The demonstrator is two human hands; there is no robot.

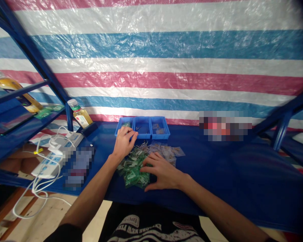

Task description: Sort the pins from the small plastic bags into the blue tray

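A heap of small green and clear plastic packets (133, 168) lies on the blue table in front of me. My left hand (123, 141) reaches forward to the near edge of the left blue bin (125, 124), fingers bent together in a pinch; what it holds is too small to make out. My right hand (161, 171) rests palm down on the right side of the heap, fingers spread on the packets. Three small blue bins (142, 127) stand side by side behind the heap, each with a few small parts inside. More clear packets (169, 153) lie to the right.
A white power strip (53, 158) with trailing white cables sits at the left. A juice bottle (79, 114) stands by the blue rack post; another bottle (15, 90) lies on the left shelf. A striped tarp (166, 50) closes the back. Blue frame bars (282, 124) rise at the right.
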